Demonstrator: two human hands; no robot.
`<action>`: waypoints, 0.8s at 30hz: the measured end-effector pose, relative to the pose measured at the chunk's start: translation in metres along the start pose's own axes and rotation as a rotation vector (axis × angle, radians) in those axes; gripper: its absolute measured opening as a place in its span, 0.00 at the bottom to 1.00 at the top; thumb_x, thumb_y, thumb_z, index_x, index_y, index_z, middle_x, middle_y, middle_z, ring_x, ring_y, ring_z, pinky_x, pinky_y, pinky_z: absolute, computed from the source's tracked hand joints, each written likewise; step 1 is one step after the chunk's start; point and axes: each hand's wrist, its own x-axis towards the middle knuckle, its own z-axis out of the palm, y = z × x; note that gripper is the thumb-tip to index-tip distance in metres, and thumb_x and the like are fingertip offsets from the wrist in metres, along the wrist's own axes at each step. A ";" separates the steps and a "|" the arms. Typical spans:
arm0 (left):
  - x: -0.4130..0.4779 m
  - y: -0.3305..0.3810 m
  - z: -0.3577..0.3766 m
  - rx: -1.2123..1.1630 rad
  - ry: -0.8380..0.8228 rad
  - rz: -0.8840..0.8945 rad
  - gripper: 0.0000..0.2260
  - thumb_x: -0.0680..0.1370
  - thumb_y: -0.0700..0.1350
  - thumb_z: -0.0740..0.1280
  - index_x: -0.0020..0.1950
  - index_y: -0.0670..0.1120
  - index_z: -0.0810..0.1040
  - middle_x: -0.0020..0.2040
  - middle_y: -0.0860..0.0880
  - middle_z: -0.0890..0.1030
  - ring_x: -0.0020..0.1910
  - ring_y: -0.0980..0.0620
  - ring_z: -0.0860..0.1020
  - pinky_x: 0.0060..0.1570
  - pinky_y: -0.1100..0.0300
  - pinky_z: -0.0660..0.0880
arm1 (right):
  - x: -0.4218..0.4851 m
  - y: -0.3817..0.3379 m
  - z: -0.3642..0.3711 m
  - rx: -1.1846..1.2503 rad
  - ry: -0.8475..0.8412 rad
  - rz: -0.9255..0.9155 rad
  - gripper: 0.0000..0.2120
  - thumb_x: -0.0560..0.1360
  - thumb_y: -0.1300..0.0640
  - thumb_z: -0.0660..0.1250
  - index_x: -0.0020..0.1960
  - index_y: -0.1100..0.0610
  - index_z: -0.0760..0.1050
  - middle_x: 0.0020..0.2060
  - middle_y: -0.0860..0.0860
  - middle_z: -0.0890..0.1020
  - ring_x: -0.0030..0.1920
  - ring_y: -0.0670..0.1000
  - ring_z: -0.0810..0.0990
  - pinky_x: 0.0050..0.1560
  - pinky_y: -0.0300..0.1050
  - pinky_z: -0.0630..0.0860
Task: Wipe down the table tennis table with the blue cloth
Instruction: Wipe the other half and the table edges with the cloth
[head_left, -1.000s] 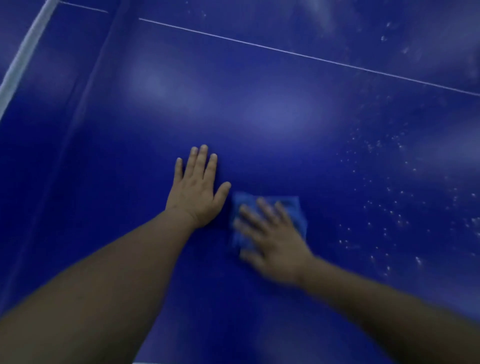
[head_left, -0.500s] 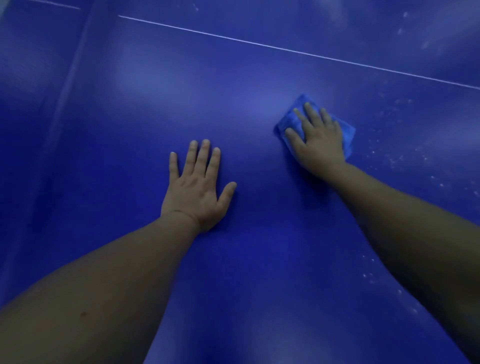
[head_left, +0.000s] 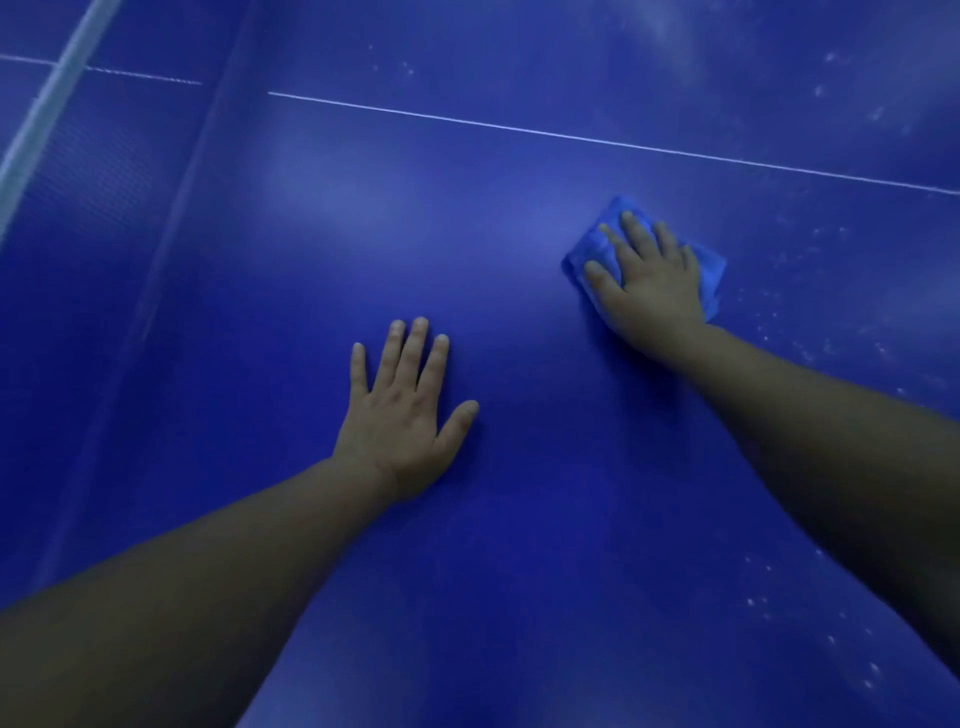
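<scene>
The dark blue table tennis table (head_left: 467, 218) fills the view. My left hand (head_left: 397, 421) rests flat on it near the middle, fingers straight and spread. To its upper right, my right hand (head_left: 647, 283) presses flat on the folded blue cloth (head_left: 709, 273), fingers extended. Most of the cloth is hidden under the hand; its edges show at the left, top and right.
A thin white line (head_left: 571, 136) crosses the table beyond the hands. White specks of dust (head_left: 789, 332) dot the surface to the right of the cloth. The net with its white top band (head_left: 47, 109) stands at the far left.
My right hand swept the cloth from beside my left hand up and to the right, then held near there. My left hand stayed planted flat on the table.
</scene>
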 end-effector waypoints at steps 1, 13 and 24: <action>0.002 0.001 -0.002 -0.012 0.020 0.007 0.39 0.77 0.68 0.35 0.83 0.48 0.42 0.82 0.49 0.36 0.79 0.51 0.31 0.75 0.40 0.32 | -0.002 -0.005 0.003 0.007 -0.010 0.031 0.35 0.76 0.33 0.46 0.78 0.46 0.64 0.79 0.50 0.62 0.78 0.62 0.59 0.75 0.66 0.56; 0.075 0.071 0.000 0.029 0.058 0.024 0.39 0.76 0.68 0.31 0.82 0.48 0.38 0.82 0.48 0.36 0.79 0.50 0.32 0.76 0.37 0.35 | 0.004 0.054 -0.006 -0.008 -0.020 -0.050 0.34 0.76 0.32 0.46 0.77 0.45 0.66 0.78 0.50 0.65 0.77 0.62 0.61 0.75 0.66 0.57; 0.076 0.068 0.006 -0.008 0.168 0.043 0.38 0.80 0.68 0.37 0.82 0.44 0.42 0.83 0.43 0.44 0.82 0.46 0.41 0.77 0.36 0.45 | 0.066 0.012 0.003 0.003 -0.060 -0.385 0.33 0.77 0.33 0.46 0.77 0.45 0.65 0.79 0.49 0.63 0.78 0.61 0.60 0.75 0.65 0.56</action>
